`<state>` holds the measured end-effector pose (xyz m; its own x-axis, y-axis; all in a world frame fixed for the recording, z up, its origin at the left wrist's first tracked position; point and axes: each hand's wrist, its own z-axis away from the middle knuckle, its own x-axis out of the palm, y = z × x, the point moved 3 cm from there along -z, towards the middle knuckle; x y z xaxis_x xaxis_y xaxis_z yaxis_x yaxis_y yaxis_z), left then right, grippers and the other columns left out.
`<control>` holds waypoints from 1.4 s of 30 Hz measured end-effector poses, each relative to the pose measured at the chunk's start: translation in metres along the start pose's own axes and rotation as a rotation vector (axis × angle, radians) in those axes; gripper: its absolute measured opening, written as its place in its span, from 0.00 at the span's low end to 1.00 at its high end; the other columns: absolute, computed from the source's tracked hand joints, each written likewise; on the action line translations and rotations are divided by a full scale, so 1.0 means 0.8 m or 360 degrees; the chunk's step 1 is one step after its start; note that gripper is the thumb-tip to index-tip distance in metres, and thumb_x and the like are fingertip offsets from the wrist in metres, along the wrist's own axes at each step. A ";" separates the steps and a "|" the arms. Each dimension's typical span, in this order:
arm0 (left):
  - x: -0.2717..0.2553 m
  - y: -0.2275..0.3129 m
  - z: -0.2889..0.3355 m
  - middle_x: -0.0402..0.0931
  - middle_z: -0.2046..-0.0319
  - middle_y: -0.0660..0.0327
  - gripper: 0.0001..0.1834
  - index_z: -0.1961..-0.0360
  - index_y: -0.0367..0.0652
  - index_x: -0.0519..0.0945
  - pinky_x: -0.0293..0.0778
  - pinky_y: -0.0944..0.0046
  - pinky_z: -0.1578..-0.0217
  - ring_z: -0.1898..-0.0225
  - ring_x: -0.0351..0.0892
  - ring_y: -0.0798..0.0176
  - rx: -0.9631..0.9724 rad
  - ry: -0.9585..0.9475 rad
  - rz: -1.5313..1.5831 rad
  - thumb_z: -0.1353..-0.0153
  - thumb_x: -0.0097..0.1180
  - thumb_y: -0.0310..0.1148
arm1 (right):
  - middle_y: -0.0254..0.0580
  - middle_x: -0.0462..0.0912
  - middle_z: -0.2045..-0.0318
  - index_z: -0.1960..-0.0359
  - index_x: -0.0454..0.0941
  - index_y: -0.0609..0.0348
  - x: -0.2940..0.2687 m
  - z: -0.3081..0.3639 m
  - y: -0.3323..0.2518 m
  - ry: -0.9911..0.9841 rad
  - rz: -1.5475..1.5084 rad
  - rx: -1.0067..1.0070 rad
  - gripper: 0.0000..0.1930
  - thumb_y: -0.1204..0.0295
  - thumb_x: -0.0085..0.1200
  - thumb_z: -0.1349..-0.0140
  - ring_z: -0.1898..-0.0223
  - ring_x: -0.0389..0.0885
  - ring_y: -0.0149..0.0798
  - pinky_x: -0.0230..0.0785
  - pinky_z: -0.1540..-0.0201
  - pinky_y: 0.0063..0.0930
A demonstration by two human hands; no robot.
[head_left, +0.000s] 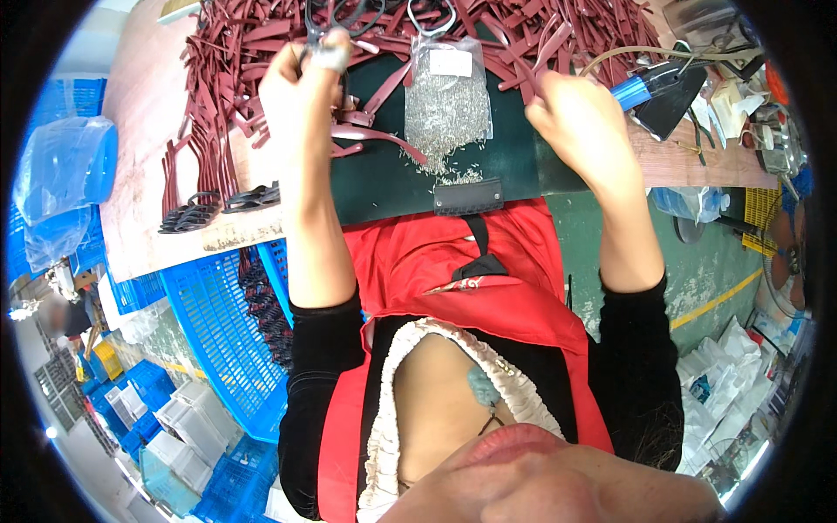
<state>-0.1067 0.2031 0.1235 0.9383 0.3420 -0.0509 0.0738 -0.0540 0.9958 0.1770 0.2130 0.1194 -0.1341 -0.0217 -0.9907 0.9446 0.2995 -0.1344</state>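
Observation:
My left hand (pixel 305 83) is closed, its thumb wrapped in pale tape, and it grips a dark eyeglass frame (pixel 353 16) at the top. In my right hand (pixel 580 122), also closed, the fingers pinch maroon eyeglass temples (pixel 549 50); how many is unclear. Between the hands, on a dark green mat (pixel 375 187), lies a clear bag (pixel 449 96) of tiny silver screws, some spilling from its lower end. Below it sits a small black block (pixel 469 197) with screws along its top edge. Loose maroon temples lie beside my left wrist.
A big heap of maroon temples (pixel 244 52) covers the far table. Finished-looking glasses with dark frames (pixel 196 213) stand in rows at left. Tools, including a blue-handled one (pixel 632 91), lie at right. A blue basket (pixel 218 331) holding more glasses stands below the table's left edge.

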 end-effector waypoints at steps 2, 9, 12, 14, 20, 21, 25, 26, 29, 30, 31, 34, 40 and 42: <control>0.016 -0.031 0.038 0.63 0.83 0.70 0.12 0.71 0.42 0.75 0.70 0.68 0.82 0.85 0.61 0.75 -0.0042 -0.0152 0.0768 0.33 0.59 0.37 | 0.50 0.86 0.70 0.62 0.81 0.67 0.015 0.039 0.024 0.0127 -0.0321 0.0149 0.10 0.70 0.58 0.36 0.63 0.90 0.46 0.83 0.62 0.39; 0.090 -0.123 0.169 0.74 0.54 0.52 0.10 0.45 0.38 0.66 0.69 0.49 0.36 0.44 0.77 0.53 -0.0036 -0.0309 0.0914 0.23 0.45 0.27 | 0.43 0.86 0.55 0.53 0.82 0.66 0.106 0.095 -0.011 0.0068 -0.2143 0.0032 0.07 0.79 0.57 0.30 0.56 0.85 0.33 0.80 0.57 0.24; 0.071 -0.144 0.216 0.75 0.48 0.47 0.22 0.34 0.40 0.57 0.71 0.45 0.34 0.39 0.77 0.45 0.0325 -0.0269 0.0595 0.24 0.46 0.25 | 0.38 0.86 0.58 0.53 0.82 0.67 0.128 0.104 -0.029 0.0087 -0.2275 0.0159 0.08 0.79 0.60 0.31 0.59 0.84 0.28 0.79 0.57 0.22; 0.055 -0.152 0.232 0.74 0.45 0.47 0.30 0.33 0.41 0.56 0.71 0.49 0.34 0.35 0.74 0.46 0.0272 -0.0278 0.0585 0.31 0.57 0.20 | 0.38 0.86 0.59 0.52 0.82 0.68 0.136 0.108 -0.037 0.0042 -0.2250 0.0293 0.09 0.79 0.61 0.31 0.60 0.84 0.27 0.79 0.58 0.21; 0.043 -0.162 0.252 0.75 0.45 0.47 0.39 0.38 0.39 0.64 0.77 0.54 0.38 0.34 0.75 0.46 0.0441 -0.0365 0.0323 0.47 0.76 0.19 | 0.38 0.87 0.64 0.54 0.81 0.67 0.142 0.105 -0.046 0.0070 -0.2090 0.0295 0.08 0.78 0.62 0.32 0.65 0.86 0.26 0.80 0.63 0.22; 0.041 -0.162 0.252 0.75 0.45 0.47 0.39 0.39 0.39 0.65 0.77 0.54 0.38 0.34 0.75 0.46 0.0466 -0.0396 0.0253 0.48 0.77 0.20 | 0.38 0.87 0.64 0.54 0.82 0.67 0.140 0.107 -0.048 0.0083 -0.2070 0.0285 0.08 0.78 0.62 0.32 0.66 0.86 0.26 0.80 0.63 0.22; 0.047 -0.159 0.252 0.76 0.47 0.48 0.40 0.40 0.38 0.67 0.77 0.53 0.38 0.35 0.76 0.46 0.0440 -0.0334 0.0282 0.50 0.79 0.21 | 0.45 0.86 0.62 0.55 0.82 0.64 0.116 0.122 -0.071 0.0372 -0.1242 -0.0089 0.10 0.79 0.64 0.37 0.64 0.89 0.37 0.81 0.61 0.27; 0.052 -0.155 0.248 0.77 0.48 0.48 0.40 0.39 0.38 0.66 0.76 0.54 0.37 0.35 0.76 0.47 0.0303 -0.0279 0.0417 0.50 0.78 0.21 | 0.44 0.86 0.61 0.56 0.83 0.62 0.108 0.131 -0.077 0.0423 -0.1098 -0.0306 0.10 0.79 0.64 0.40 0.62 0.89 0.40 0.81 0.62 0.31; 0.053 -0.139 0.238 0.76 0.47 0.50 0.31 0.38 0.37 0.65 0.75 0.54 0.37 0.36 0.77 0.49 -0.0133 -0.0132 0.0682 0.38 0.69 0.21 | 0.45 0.86 0.55 0.56 0.84 0.58 0.097 0.148 -0.083 0.0454 -0.0901 -0.0606 0.12 0.78 0.64 0.43 0.57 0.88 0.46 0.82 0.59 0.34; 0.049 -0.139 0.232 0.75 0.47 0.52 0.24 0.41 0.35 0.67 0.76 0.53 0.37 0.36 0.77 0.49 -0.0155 -0.0129 0.0671 0.33 0.64 0.23 | 0.45 0.86 0.57 0.57 0.84 0.58 0.094 0.145 -0.066 0.0400 -0.1105 -0.0454 0.11 0.78 0.64 0.42 0.59 0.87 0.44 0.81 0.59 0.33; 0.045 -0.139 0.228 0.74 0.47 0.51 0.19 0.45 0.34 0.72 0.76 0.54 0.37 0.37 0.77 0.49 -0.0153 -0.0103 0.0661 0.32 0.63 0.25 | 0.44 0.86 0.59 0.57 0.84 0.58 0.093 0.142 -0.040 0.0341 -0.1306 -0.0300 0.10 0.78 0.64 0.41 0.61 0.86 0.41 0.80 0.59 0.32; 0.033 -0.126 0.223 0.72 0.43 0.52 0.13 0.51 0.35 0.79 0.75 0.56 0.38 0.40 0.77 0.53 -0.0161 -0.0090 0.0700 0.35 0.65 0.24 | 0.39 0.84 0.54 0.50 0.82 0.64 0.079 0.101 0.118 0.1432 -0.1207 0.0286 0.12 0.70 0.55 0.29 0.53 0.80 0.32 0.72 0.48 0.28; 0.031 -0.101 0.227 0.69 0.37 0.49 0.14 0.51 0.38 0.82 0.74 0.59 0.40 0.43 0.77 0.61 -0.0155 -0.0522 0.0171 0.39 0.68 0.21 | 0.37 0.71 0.64 0.42 0.71 0.60 0.079 -0.023 0.128 0.1596 -0.2603 0.0046 0.20 0.59 0.52 0.27 0.64 0.70 0.31 0.64 0.67 0.25; 0.026 -0.101 0.229 0.69 0.36 0.47 0.15 0.50 0.38 0.82 0.73 0.55 0.37 0.40 0.77 0.56 -0.0072 -0.0596 0.0131 0.38 0.67 0.20 | 0.32 0.67 0.67 0.44 0.72 0.58 0.077 -0.039 0.114 0.1164 -0.3253 -0.0288 0.20 0.60 0.56 0.32 0.64 0.67 0.28 0.61 0.71 0.22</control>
<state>-0.0310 0.0431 0.0281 0.9995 -0.0286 0.0133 -0.0139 -0.0226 0.9996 0.2454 0.2687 0.0467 -0.7400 -0.0858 0.6671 -0.6381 0.4034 -0.6559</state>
